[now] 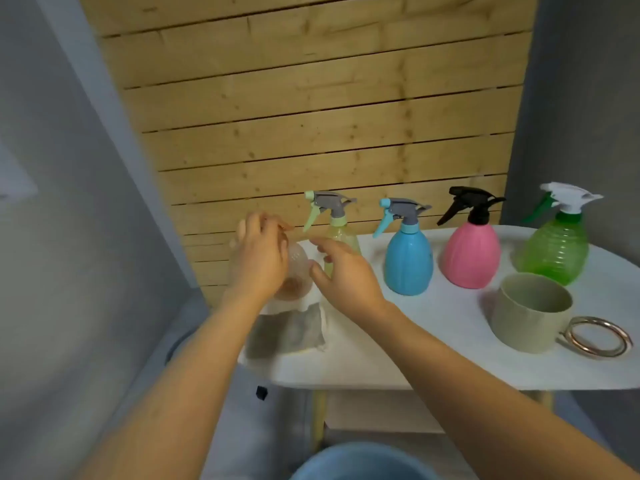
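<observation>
Left hand gripped the peach spray bottle on the cloth at the table's left end. Right hand (open, empty) hovered beside it; steadying the body before twisting seemed wise.

- Five spray bottles are counted on the table: clear bottle, yellow bottle, blue bottle, pink bottle, green bottle.
- One beige cup is counted.
- One copper ring is counted.
- One white cloth is counted.
- One blue bucket is counted.
</observation>
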Demonstrator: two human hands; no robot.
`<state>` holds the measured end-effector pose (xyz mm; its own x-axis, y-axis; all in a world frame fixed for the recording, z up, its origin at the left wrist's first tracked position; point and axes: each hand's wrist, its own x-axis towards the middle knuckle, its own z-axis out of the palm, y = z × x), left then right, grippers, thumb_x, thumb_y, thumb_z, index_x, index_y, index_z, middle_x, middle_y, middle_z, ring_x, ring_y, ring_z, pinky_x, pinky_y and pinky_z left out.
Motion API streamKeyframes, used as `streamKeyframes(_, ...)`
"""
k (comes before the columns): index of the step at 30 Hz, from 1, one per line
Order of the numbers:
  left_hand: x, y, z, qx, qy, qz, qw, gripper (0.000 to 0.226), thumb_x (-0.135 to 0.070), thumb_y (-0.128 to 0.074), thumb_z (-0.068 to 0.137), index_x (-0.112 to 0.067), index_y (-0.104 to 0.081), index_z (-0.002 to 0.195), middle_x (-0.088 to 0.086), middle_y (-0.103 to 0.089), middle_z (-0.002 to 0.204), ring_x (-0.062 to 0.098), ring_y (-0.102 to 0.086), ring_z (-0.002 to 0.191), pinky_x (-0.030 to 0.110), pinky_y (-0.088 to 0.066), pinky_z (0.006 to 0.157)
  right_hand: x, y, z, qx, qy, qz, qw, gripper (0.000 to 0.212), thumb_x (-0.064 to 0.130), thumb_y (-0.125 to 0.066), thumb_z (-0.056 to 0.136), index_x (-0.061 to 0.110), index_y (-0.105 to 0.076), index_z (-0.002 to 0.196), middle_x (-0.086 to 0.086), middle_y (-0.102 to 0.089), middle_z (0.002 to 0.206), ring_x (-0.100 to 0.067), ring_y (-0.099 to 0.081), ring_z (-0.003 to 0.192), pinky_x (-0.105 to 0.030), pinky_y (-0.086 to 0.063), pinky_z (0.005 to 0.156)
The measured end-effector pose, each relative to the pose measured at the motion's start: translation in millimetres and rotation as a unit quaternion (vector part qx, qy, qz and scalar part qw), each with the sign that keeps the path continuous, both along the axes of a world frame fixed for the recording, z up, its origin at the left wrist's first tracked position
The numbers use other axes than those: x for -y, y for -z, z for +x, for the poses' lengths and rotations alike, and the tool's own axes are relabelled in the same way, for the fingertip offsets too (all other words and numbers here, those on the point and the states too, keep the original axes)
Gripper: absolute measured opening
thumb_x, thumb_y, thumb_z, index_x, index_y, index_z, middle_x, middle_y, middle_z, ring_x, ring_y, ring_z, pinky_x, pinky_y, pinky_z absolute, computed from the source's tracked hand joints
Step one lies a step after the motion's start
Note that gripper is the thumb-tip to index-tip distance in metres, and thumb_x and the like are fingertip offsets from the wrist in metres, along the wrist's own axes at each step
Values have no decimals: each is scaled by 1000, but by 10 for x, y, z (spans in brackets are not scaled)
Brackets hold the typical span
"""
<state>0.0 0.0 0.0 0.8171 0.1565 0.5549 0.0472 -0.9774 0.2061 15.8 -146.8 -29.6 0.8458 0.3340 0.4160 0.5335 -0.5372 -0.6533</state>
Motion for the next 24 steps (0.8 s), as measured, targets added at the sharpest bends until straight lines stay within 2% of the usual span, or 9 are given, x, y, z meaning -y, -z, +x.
streamKeyframes(2,-85,18,176,-43,-16,29,999,50,-14,-41,94,-16,-34,143,10,-15,156,29,-14,141,47,-20,112,-116,52,111,-43,-26,3,999,49,25,-52,93,18,-41,140,-5,-50,137,-21,-49,122,-30,-39,96)
streamKeyframes(4,-141,-10,325,-106,-16,42,993,60,-15,-37,96,-16,-14,151,6,7,160,27,5,146,46,-6,117,-207,103,171,-73,-48,-8,996,54,27,-52,93,15,-36,144,-6,-46,142,-22,-45,128,-30,-36,100)
streamKeyframes(8,-293,44,548,-200,-19,44,979,67,-12,-39,96,-22,-4,152,7,17,158,26,18,145,45,-5,118,-370,254,348,-129,-67,1,989,61,27,-52,94,14,-26,148,-3,-37,150,-21,-36,136,-28,-31,106)
streamKeyframes(11,-391,89,594,-170,-10,29,985,62,-9,-44,93,-19,-20,150,13,-9,156,29,-1,144,41,-24,113,-450,354,407,-157,-73,-11,985,65,26,-51,94,19,-18,151,-3,-38,149,-22,-39,133,-26,-35,100)
streamKeyframes(13,-411,88,582,-105,5,28,994,48,-12,-50,90,-13,-42,137,13,-33,139,28,-22,133,35,-33,103,-476,403,419,-173,-74,-5,982,66,25,-50,94,21,-16,151,-6,-43,145,-24,-43,130,-27,-37,97)
streamKeyframes(15,-425,75,548,-90,12,21,996,33,-13,-54,87,-11,-53,120,8,-43,120,25,-33,120,31,-36,93,-478,425,402,-201,-79,9,976,68,25,-50,95,21,-13,151,-6,-41,147,-24,-42,132,-28,-36,99)
streamKeyframes(18,-435,0,366,-115,0,-32,993,21,-12,-57,87,-12,-57,108,8,-49,114,25,-47,105,26,-36,77,-452,426,299,-234,-97,33,967,71,29,-52,94,21,-11,151,0,-29,153,-19,-33,138,-26,-29,107)
streamKeyframes(20,-429,-71,182,-123,-9,-59,991,15,-15,-59,87,-14,-57,102,7,-56,112,26,-53,94,29,-40,71,-406,369,182,-228,-103,36,968,71,29,-56,93,23,-15,151,2,-31,153,-18,-35,137,-26,-31,107)
streamKeyframes(24,-330,-270,-300,-118,11,-90,989,11,-23,-61,86,-21,-55,95,-3,-65,98,24,-58,88,34,-48,75,-275,162,-94,-160,-112,42,980,73,28,-66,85,21,-28,147,-1,-40,145,-18,-39,132,-24,-33,101)
